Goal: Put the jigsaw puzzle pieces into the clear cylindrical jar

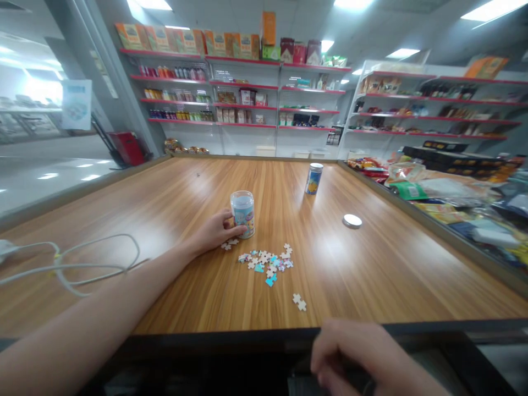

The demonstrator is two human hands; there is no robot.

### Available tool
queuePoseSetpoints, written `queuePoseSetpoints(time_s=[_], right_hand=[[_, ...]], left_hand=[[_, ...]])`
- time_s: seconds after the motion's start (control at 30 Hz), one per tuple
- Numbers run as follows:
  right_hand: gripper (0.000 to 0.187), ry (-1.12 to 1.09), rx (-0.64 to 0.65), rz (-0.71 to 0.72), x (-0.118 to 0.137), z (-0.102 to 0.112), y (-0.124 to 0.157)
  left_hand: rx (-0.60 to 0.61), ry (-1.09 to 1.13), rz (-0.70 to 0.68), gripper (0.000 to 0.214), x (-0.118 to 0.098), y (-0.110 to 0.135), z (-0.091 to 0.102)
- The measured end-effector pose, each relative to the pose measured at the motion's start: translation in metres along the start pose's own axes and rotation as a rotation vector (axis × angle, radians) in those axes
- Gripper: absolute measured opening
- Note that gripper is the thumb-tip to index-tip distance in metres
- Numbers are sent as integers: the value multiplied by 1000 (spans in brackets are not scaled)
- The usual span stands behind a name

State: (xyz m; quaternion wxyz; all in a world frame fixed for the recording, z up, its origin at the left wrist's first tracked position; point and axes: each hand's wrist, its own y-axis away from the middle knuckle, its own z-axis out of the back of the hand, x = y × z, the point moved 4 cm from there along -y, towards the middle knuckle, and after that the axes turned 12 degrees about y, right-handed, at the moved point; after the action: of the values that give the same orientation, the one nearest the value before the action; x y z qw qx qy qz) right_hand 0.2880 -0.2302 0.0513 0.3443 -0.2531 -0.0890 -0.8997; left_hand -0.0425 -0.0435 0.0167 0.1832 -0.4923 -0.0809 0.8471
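My left hand (220, 231) is wrapped around a clear jar (243, 214) with a blue printed label, which stands upright on the table. In front of the jar lies a loose pile of jigsaw puzzle pieces (270, 259), some pale side up, some blue or printed. A few pieces (229, 243) sit by my left fingers, and a pale pair (300, 302) lies nearer the table edge. At the near edge, my right hand (358, 352) is curled closed; whatever its fingers may hold is hidden. A silver round lid (352, 221) rests flat to the right.
A second jar (314, 179), blue-labelled and lidded, stands farther back on the wooden table (198, 203). White cables (94, 264) loop across the left side. Packaged goods (449, 192) are heaped beyond the right rim. Stocked shelves (243, 83) line the back wall.
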Motion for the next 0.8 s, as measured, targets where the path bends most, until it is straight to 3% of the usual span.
queuePoseSetpoints(time_s=[0.1,0.27,0.33,0.43,0.5,0.57,0.67,0.73,0.8], right_hand=[[15,17,-118,71,9,24,-49],[18,151,-23,186,-3,32,-128],[48,234,-5,235,-15,35,-138],[113,341,79,334,-39,33,-131],[129,379,157,339,-53,25,-121],[127,405,164,319,-60,15,-115],[117,416,118,329,-48,-2,-123],[111,402,102,375,-32,-12,-137],[104,384,70,403,-18,-18,-152]], left_hand=[[26,-97,-61,45,1,1,7],[65,-208,-113,45,7,8,21],[95,-233,-123,48,9,10,25],[234,-311,-155,74,9,13,23],[353,-397,-172,93,8,16,13],[425,-466,-168,102,5,18,1],[445,-499,-145,108,-3,19,-15],[437,-451,-127,101,-8,17,-19],[437,-308,-113,81,-13,13,-15]])
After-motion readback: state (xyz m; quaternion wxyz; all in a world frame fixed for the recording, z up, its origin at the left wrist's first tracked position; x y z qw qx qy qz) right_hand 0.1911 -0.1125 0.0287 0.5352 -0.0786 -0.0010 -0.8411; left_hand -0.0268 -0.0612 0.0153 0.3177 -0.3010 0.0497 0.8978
